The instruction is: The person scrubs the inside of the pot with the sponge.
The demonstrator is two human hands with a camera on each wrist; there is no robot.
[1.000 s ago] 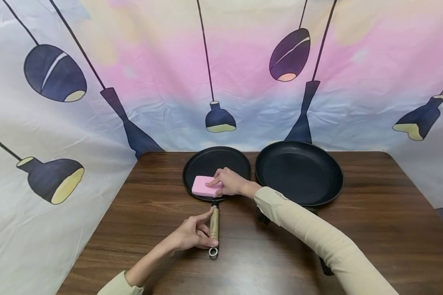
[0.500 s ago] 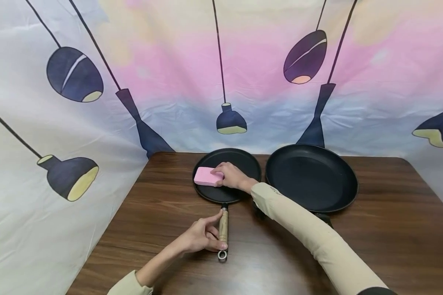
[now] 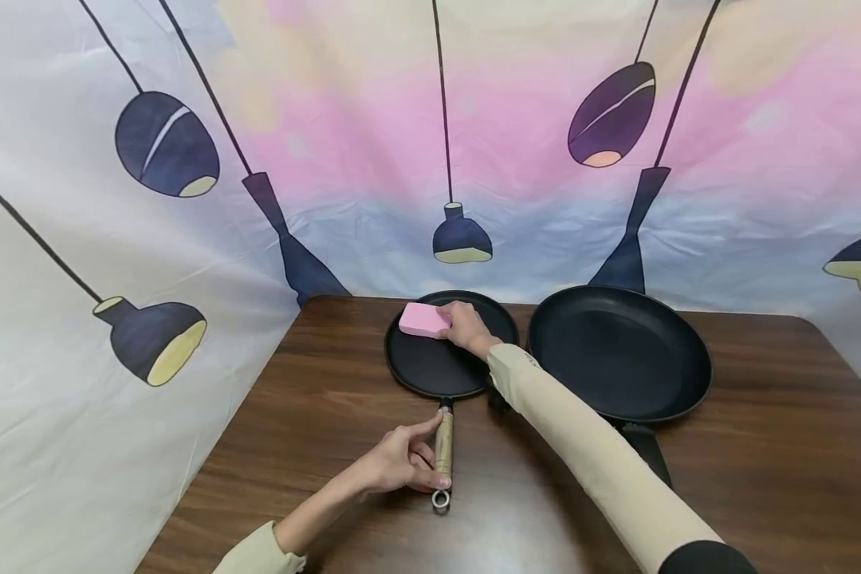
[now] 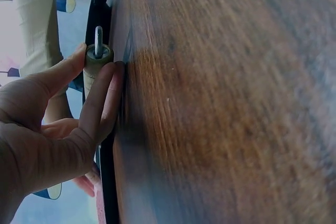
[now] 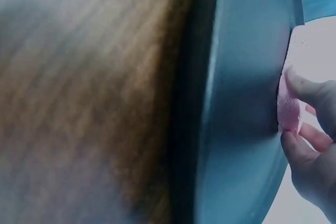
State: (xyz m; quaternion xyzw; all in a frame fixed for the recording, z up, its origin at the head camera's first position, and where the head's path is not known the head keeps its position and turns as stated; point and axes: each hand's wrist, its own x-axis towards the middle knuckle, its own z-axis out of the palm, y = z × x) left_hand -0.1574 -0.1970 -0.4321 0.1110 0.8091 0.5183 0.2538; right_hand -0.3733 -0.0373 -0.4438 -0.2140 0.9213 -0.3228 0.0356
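Note:
A small flat black pan (image 3: 430,368) lies on the brown table (image 3: 316,414), its wooden handle (image 3: 443,448) pointing toward me. My left hand (image 3: 400,461) pinches that handle (image 4: 93,66) near its metal ring end. My right hand (image 3: 465,325) grips a pink sponge (image 3: 423,320) at the pan's far left rim. In the right wrist view the fingers (image 5: 310,93) curl around the sponge (image 5: 289,107), which lies against the dark pan (image 5: 247,103).
A larger black frying pan (image 3: 620,355) sits just right of the small one, its dark handle (image 3: 649,454) running under my right sleeve. A printed cloth backdrop (image 3: 186,159) with lamp shapes walls the table at the back and left.
My right hand has slid the pink sponge from the pan's near left edge up to its far rim. The left hand keeps its hold on the handle.

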